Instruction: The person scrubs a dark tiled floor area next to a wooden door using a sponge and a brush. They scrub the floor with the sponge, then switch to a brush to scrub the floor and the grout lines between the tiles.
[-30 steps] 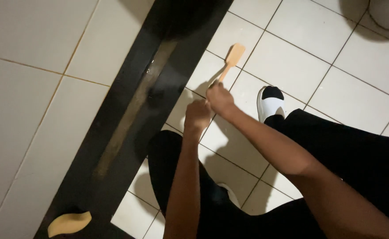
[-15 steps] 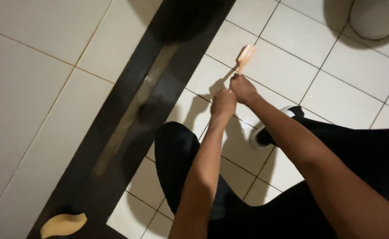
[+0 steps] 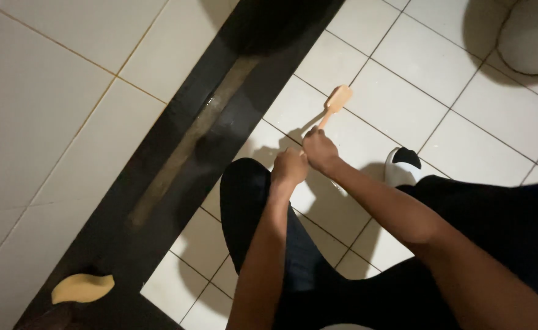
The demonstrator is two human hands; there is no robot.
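Scrubbing step in hand: right hand (image 3: pixel 319 150) fisted round handle of wooden brush (image 3: pixel 335 101), head on white floor tile (image 3: pixel 403 91) just beyond grip. Left hand (image 3: pixel 288 168) closed, touching right hand; whether on handle, cannot tell. Next stroke needs firm downward pressure, likely along grout line

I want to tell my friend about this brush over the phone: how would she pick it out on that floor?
Start at the dark drain channel crossing the white tiled floor. Just to its right, both hands meet; the right hand grips a thin handle. At its tip sits the brush, the only pale wooden, paddle-shaped thing there, unlike the yellow sponge lying far down the channel.
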